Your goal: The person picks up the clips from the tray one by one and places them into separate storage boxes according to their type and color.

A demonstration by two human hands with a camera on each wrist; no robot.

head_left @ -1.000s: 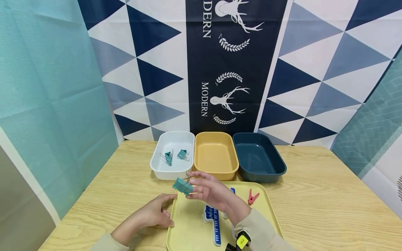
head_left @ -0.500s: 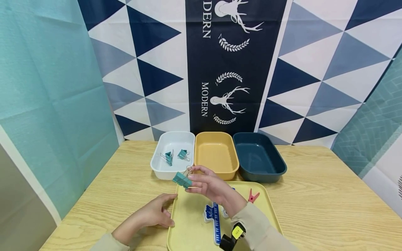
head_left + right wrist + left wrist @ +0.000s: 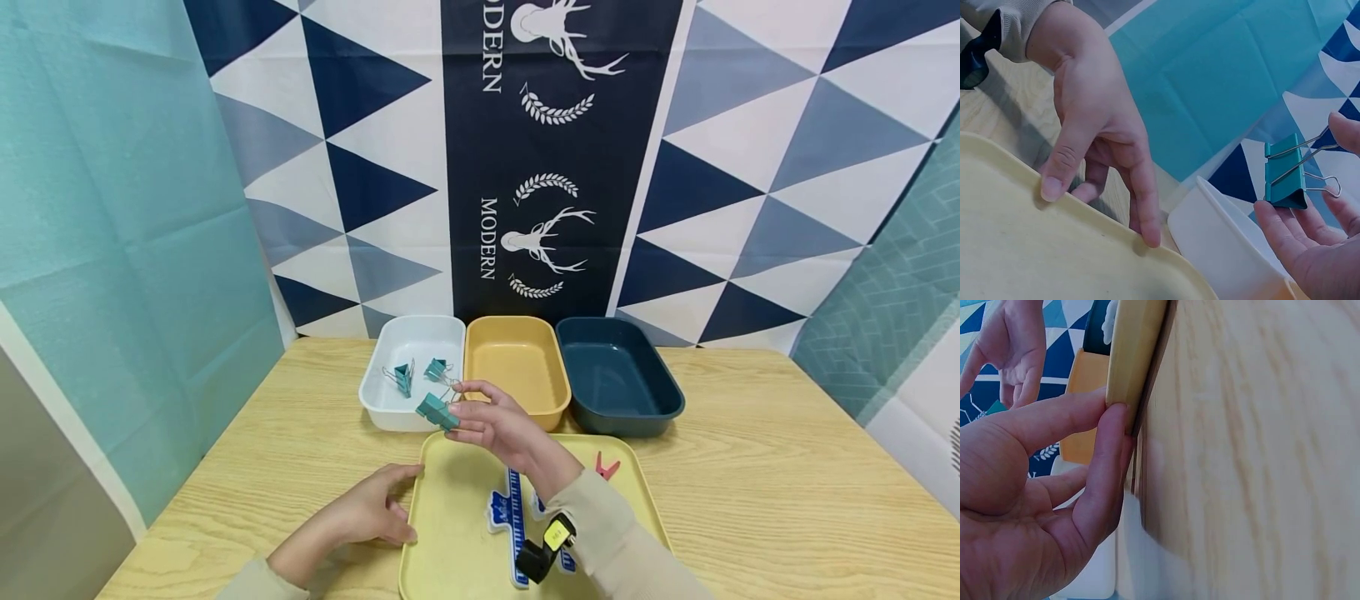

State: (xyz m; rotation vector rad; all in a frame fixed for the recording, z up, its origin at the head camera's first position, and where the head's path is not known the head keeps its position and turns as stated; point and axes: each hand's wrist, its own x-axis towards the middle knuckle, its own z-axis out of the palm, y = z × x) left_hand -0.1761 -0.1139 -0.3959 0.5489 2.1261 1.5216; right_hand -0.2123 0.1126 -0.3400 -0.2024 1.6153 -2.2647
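Note:
A teal binder clip [image 3: 438, 412] is held in the fingers of the right hand [image 3: 498, 427], above the near edge of the white bin [image 3: 397, 419]. In the right wrist view the fingers of the right hand [image 3: 1322, 250] surround the clip [image 3: 1285, 172] and its wire handles. Two more teal clips [image 3: 403, 379] lie inside the white bin. The left hand [image 3: 375, 506] touches the left rim of the yellow tray [image 3: 450, 533]; the left wrist view shows its thumb and fingers [image 3: 1100, 469] against the tray's edge [image 3: 1132, 362].
An orange-yellow bin [image 3: 517, 367] and a dark blue bin [image 3: 618, 375] stand right of the white one. On the tray lie blue-and-white ruler-like clips [image 3: 498, 510], partly covered by the right arm, and a red clothespin [image 3: 606, 467]. Patterned cloth hangs behind the wooden table [image 3: 750, 467].
The right hand has moved away from the body with the teal clip, from over the tray's far edge to the white bin's near edge. The left hand has stayed at the tray.

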